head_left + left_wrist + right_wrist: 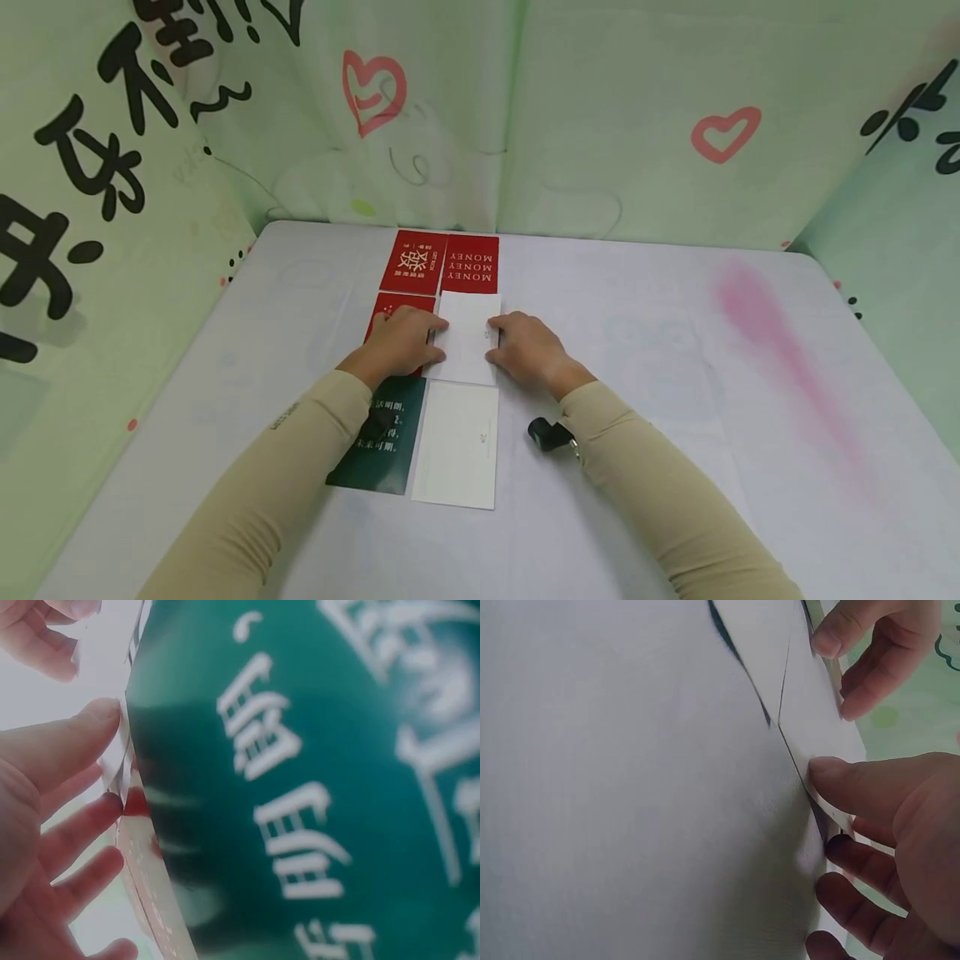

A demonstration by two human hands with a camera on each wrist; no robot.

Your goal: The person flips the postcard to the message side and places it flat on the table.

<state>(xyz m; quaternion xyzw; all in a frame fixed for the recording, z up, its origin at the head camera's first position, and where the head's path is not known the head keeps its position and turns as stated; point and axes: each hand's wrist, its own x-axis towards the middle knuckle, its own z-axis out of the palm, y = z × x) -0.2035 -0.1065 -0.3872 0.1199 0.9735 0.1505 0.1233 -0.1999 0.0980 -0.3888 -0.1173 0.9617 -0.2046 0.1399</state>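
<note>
Both hands hold a white card (467,346) by its opposite side edges. My left hand (401,342) pinches the left edge between thumb and fingers, above a red card (405,302) that it partly covers. On the right edge, my right hand (531,348) has its thumb on top and a fingertip beneath, as the right wrist view shows. Nearer to me lie a dark green card (382,467) with white characters and another white card (457,446) with small print. The left forearm partly hides the green card.
Beyond the hands lie a red card with a large white character (412,262) and a red card reading MONEY (471,265). A white cloth covers the table (645,350), with a pink smear at right. Pale green curtains (600,117) stand behind and beside it.
</note>
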